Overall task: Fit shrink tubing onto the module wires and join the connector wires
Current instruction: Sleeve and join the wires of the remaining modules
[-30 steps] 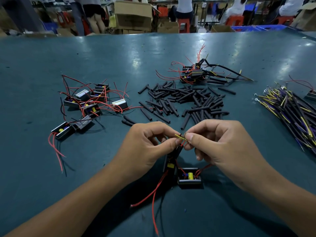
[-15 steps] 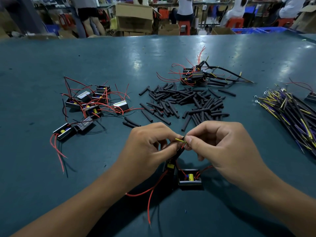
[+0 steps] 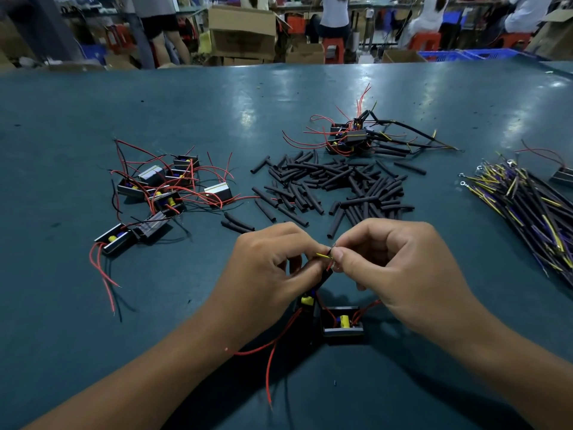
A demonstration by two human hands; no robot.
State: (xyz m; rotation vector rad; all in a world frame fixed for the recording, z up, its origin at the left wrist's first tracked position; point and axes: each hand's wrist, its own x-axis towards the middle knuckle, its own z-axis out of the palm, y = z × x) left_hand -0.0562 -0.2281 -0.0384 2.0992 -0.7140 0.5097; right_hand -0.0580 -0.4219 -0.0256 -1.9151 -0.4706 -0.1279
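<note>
My left hand and my right hand meet at the fingertips above the table. Between them they pinch a thin yellow connector wire and a red wire end; the joint itself is hidden by my fingers. A black sleeve runs down from the pinch to a small black module hanging under my left hand. A second black module with a yellow part lies on the table below. Red wires trail toward me. A heap of black shrink tubing pieces lies beyond my hands.
A pile of black modules with red wires lies to the left. Finished modules with sleeved wires sit at the back. A bundle of yellow and black connector wires lies at the right. People, boxes and stools stand beyond the table's far edge.
Both hands hold almost the same place, pinching the wires. The loose red wires under my left hand have swung a little to the right.
</note>
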